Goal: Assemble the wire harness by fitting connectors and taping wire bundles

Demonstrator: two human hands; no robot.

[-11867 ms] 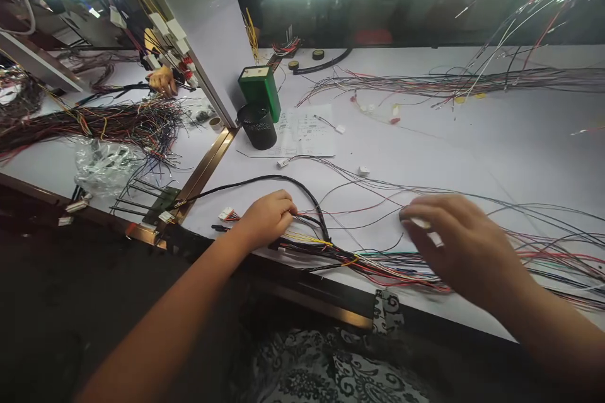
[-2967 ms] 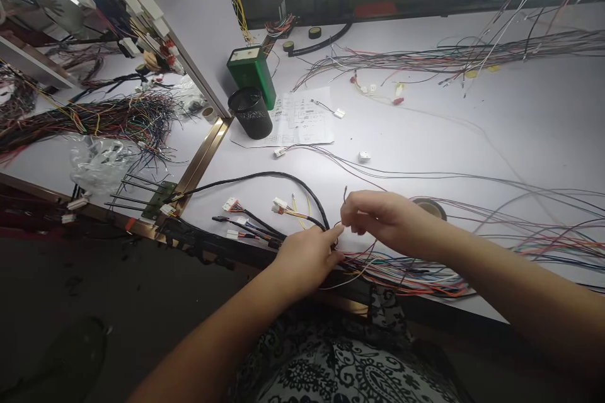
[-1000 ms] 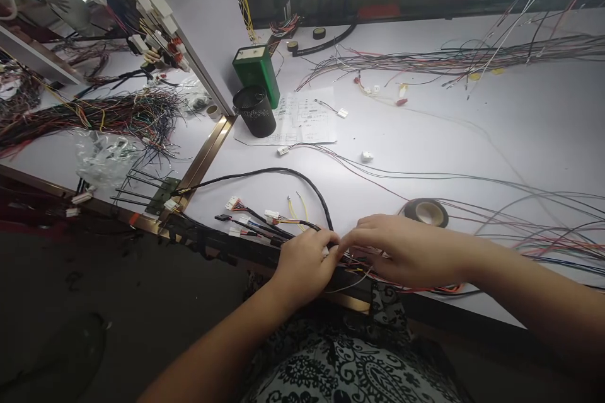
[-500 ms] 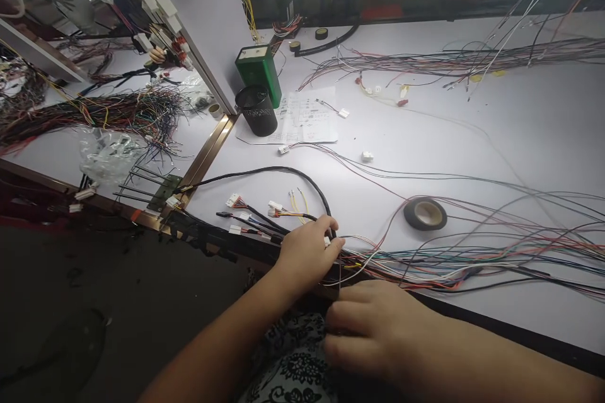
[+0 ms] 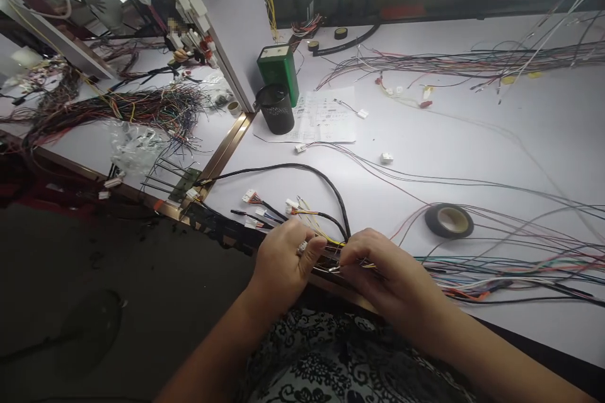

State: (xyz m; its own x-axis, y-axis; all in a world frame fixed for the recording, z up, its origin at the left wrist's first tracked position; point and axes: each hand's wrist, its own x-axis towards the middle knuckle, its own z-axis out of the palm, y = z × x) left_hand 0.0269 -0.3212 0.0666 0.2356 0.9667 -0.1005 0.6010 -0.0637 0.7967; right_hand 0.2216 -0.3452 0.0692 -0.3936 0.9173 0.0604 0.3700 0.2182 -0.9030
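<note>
My left hand [image 5: 286, 258] is closed at the bench edge, thumb and forefinger pinching a small white connector [image 5: 302, 247], mostly covered by the fingers. To its right, my right hand [image 5: 385, 271] grips thin wires; a bare metal terminal [image 5: 334, 269] sticks out past its fingertips toward the left hand. Between and behind the hands runs the wire harness, its black taped branch [image 5: 326, 186] curving to a pin fixture [image 5: 185, 186] at the left. Beyond my left hand lie harness ends with white connectors [image 5: 250, 196] and yellow wires [image 5: 309, 208].
A black tape roll [image 5: 449, 220] lies right of my hands, among long loose wires [image 5: 520, 264]. Farther back are a loose white connector [image 5: 386, 158], a printed sheet [image 5: 326, 116], a black mesh cup [image 5: 276, 110] and a green box [image 5: 281, 72]. Wire bundles [image 5: 142, 104] cover the left bench.
My right hand has risen from near my lap to the harness and now holds wires beside my left hand. My left hand has shifted slightly left. The view has turned a little left.
</note>
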